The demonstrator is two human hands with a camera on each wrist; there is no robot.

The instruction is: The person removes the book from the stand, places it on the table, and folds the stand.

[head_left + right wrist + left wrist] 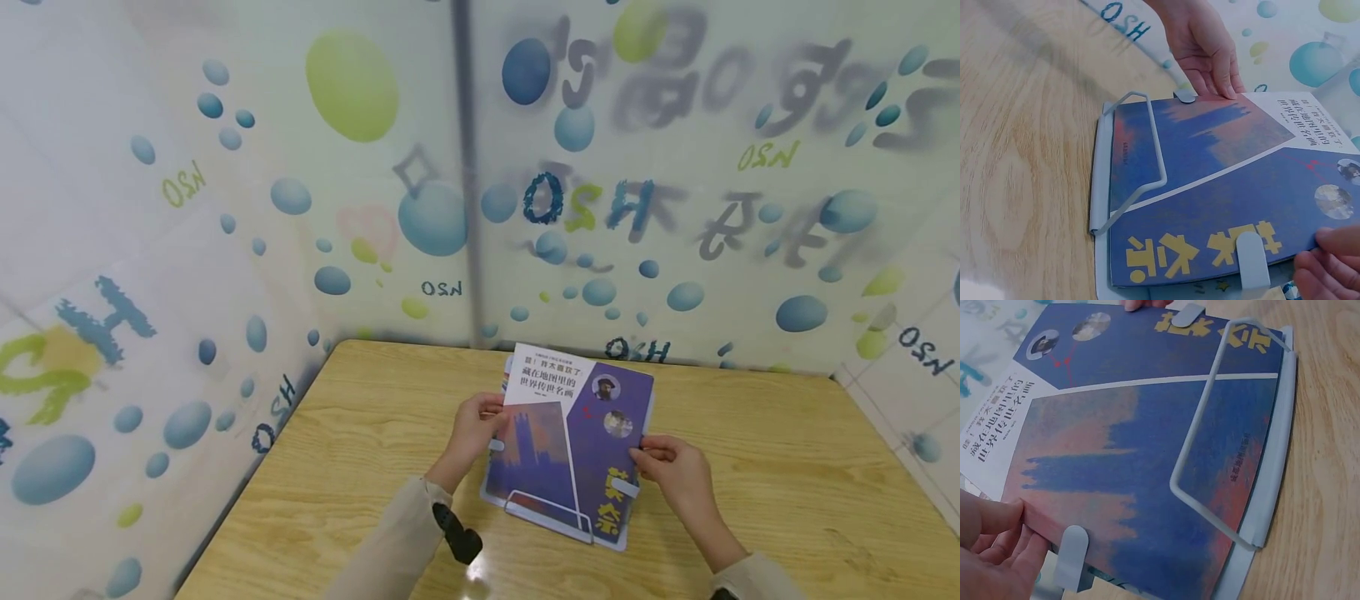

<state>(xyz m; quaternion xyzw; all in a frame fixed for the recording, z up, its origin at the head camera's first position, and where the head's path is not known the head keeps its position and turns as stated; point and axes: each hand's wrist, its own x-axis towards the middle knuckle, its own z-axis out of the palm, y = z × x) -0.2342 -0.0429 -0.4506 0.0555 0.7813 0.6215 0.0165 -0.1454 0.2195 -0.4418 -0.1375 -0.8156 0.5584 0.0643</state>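
Note:
A blue and white book (536,454) with Chinese lettering and a painted tower on its cover rests on a pale book stand (1279,469). The stand's wire bar (1159,156) crosses the lower cover, and a clip (1074,550) overlaps each side edge. My left hand (472,433) pinches the book's left edge, thumb on the cover and fingers behind. On the opposite edge, above the right clip (1252,259), my right hand (678,475) pinches the book between thumb and fingers. Whatever lies behind the book is mostly hidden.
The wooden table (360,417) carries the stand near its middle. Behind and beside it hang pale curtains (360,208) printed with blue and green dots and lettering. A dark strap device (457,533) sits on the left wrist.

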